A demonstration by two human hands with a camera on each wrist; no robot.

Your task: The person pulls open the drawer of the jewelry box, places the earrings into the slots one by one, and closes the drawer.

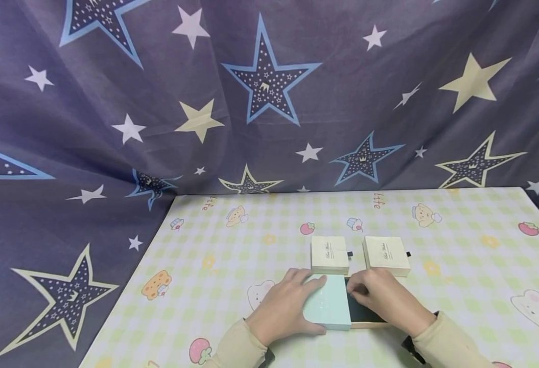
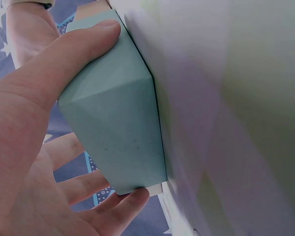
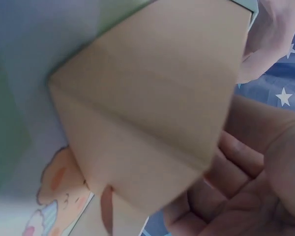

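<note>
A mint-green box sleeve [image 1: 328, 302] lies near the front of the table, with a tan drawer [image 3: 152, 88] slid part-way out of its right side. The drawer's inside is black. My left hand [image 1: 284, 305] grips the sleeve from the left, thumb on the near side and fingers at the far side. Over the black inside of the drawer is my right hand [image 1: 385, 295], its fingers curled and the thumb close to the index finger. Whether anything small is between those fingertips is hidden. A brown ribbon tab [image 3: 107, 209] hangs from the drawer's end.
Behind the mint box stand two cream boxes, one on the left [image 1: 328, 253] and one on the right [image 1: 385, 254], each with a small black tab on its right side. The checked tablecloth [image 1: 214, 286] meets a starry curtain [image 1: 269, 148] at the back.
</note>
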